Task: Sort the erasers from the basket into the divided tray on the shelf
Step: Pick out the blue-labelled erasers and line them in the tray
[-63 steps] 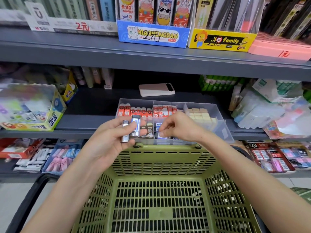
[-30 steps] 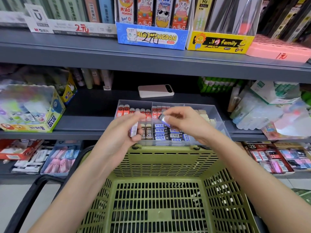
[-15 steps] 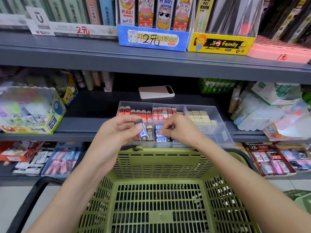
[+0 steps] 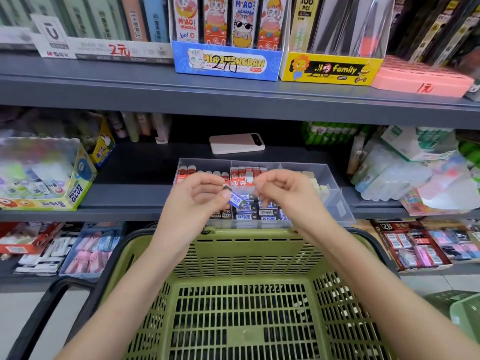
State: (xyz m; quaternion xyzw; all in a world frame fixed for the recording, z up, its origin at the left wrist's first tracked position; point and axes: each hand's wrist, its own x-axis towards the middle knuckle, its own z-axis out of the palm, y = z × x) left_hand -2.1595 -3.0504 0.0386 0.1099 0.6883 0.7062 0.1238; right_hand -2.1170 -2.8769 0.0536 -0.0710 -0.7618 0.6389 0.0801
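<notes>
Above clear tray (image 4: 336, 205), blue-white sleeved eraser (image 4: 237, 201).

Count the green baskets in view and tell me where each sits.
2. The near basket sits straight ahead, below the divided tray. A second basket shows partly at the lower right edge, cut off. More may lie out of frame.

Pink phone (image 4: 237, 143) behind, glue box (image 4: 75, 180) left, blue display carton (image 4: 226, 62) above
</notes>
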